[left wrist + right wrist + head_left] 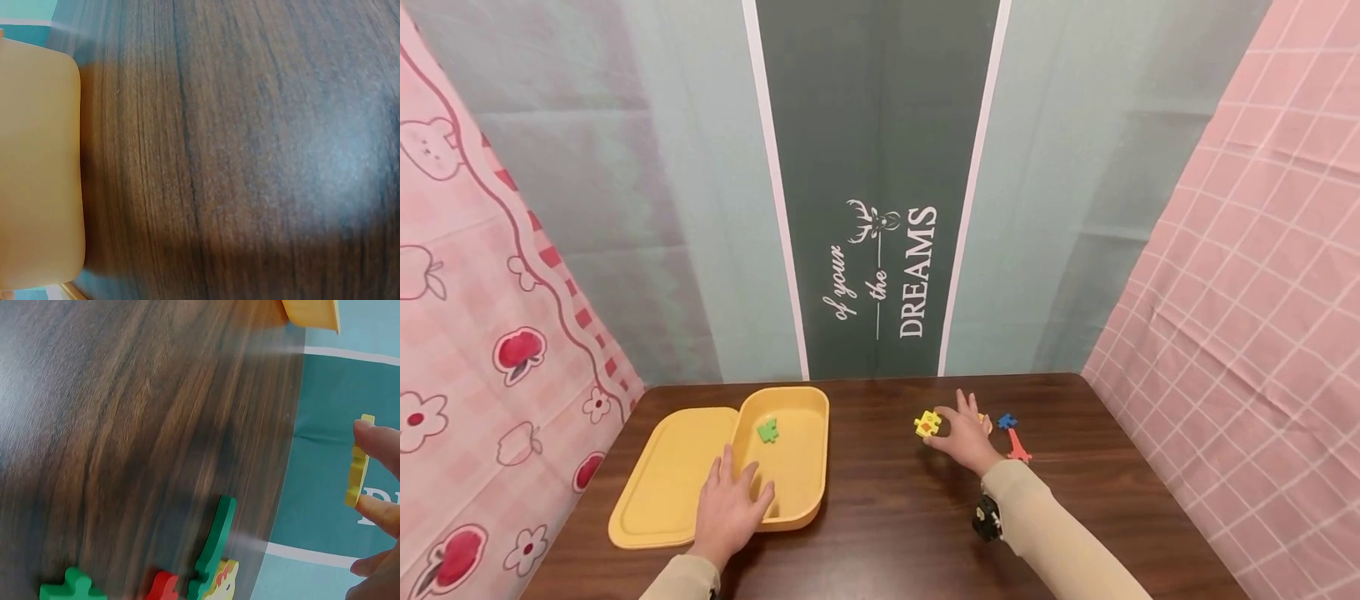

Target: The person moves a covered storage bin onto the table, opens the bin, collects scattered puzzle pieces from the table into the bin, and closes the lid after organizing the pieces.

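My right hand [968, 440] pinches a yellow puzzle piece [927, 423] with an orange mark, holding it between thumb and finger. The right wrist view shows this yellow piece [357, 472] edge-on at the fingertips [370, 507]. Over the near left part of a yellow box [822, 467], my left hand [730, 510] hovers with spread, relaxed fingers and holds nothing. A green puzzle piece [768, 430] lies inside the box. The left wrist view has only the box's outer wall [39, 169] and the table, no hand.
A yellow lid [662, 477] lies left of the box. Beside my right hand are a blue piece [1007, 422], a red piece [1018, 448] and a partly hidden yellow one. The right wrist view shows a long green piece [216, 540]. Patterned curtains [1247, 292] enclose the dark wooden table [880, 500].
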Motion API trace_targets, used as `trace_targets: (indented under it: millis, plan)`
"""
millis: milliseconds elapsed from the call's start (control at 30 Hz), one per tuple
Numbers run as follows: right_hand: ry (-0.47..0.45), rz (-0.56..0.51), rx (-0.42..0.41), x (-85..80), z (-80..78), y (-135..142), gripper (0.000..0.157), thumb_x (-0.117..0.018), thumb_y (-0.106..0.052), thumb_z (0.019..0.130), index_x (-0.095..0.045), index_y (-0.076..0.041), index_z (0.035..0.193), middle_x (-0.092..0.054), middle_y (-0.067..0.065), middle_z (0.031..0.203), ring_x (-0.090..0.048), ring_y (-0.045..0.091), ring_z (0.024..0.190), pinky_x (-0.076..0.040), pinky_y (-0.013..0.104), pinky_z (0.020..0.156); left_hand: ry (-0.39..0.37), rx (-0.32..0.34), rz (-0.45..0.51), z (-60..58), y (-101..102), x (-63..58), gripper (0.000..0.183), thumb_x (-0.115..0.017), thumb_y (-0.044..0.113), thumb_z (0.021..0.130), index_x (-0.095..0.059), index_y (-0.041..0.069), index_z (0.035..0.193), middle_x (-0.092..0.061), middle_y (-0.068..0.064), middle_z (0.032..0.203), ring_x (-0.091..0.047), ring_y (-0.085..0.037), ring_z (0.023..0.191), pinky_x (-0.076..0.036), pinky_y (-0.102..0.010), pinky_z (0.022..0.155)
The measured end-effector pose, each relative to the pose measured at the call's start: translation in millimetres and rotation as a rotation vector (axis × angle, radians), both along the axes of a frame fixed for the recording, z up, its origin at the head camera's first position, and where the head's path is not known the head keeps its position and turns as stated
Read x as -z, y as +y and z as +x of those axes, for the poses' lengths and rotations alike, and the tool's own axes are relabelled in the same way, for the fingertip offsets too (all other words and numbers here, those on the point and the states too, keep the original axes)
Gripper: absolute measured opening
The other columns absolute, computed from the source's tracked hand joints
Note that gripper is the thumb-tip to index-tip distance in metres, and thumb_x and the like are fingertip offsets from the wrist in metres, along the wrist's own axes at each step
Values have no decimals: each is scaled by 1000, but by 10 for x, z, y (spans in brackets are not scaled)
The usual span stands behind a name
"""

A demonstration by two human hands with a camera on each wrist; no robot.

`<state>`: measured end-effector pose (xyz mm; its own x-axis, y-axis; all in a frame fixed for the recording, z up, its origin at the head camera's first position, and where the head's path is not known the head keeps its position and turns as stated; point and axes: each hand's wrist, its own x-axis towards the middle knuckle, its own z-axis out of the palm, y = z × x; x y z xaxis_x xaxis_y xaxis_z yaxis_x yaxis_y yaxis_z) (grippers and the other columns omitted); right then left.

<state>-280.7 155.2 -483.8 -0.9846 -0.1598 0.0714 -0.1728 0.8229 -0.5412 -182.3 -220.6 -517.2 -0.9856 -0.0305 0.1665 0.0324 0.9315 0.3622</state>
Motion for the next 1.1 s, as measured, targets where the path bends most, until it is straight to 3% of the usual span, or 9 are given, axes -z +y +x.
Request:
trace_targets:
  millis: [200, 533, 767, 1100]
  plan:
    - [6, 1, -5, 10, -15, -72, 59, -79, -30, 72, -60, -3, 121, -19, 30, 148, -6, 47, 136, -5, 73, 96, -7, 1, -7, -42, 18, 13, 48, -53, 40, 90, -61, 1, 116, -18, -34, 145, -23, -52, 127, -29, -63, 95]
    - [-8, -12, -19, -7, 18, -223, 58, -79, -30, 72, -60, -4, 121, -20, 27, 148, -8, 46, 137, -6, 73, 96, -40, -9, -10, -12, 5, 20, 48, -53, 41, 90, -62, 1, 116, -17, -34, 145, -24, -52, 127, -30, -62, 95]
    - [20, -9, -42, -14, 5, -284, 59, -80, -31, 71, -61, -3, 120, -22, 28, 147, -10, 46, 136, -9, 74, 95, -17, -6, -10, -28, 6, 36, 48, -53, 41, 90, -63, 1, 115, -18, -34, 145, -27, -52, 126, -31, -61, 95]
    - [-20, -24, -51, -29, 23, -384, 57, -80, -30, 73, -61, -5, 121, -20, 27, 149, -5, 43, 138, -5, 71, 98, -28, -9, -9, 0, 6, 35, 46, -54, 40, 90, -63, 2, 114, -18, -35, 145, -28, -52, 125, -31, -61, 95]
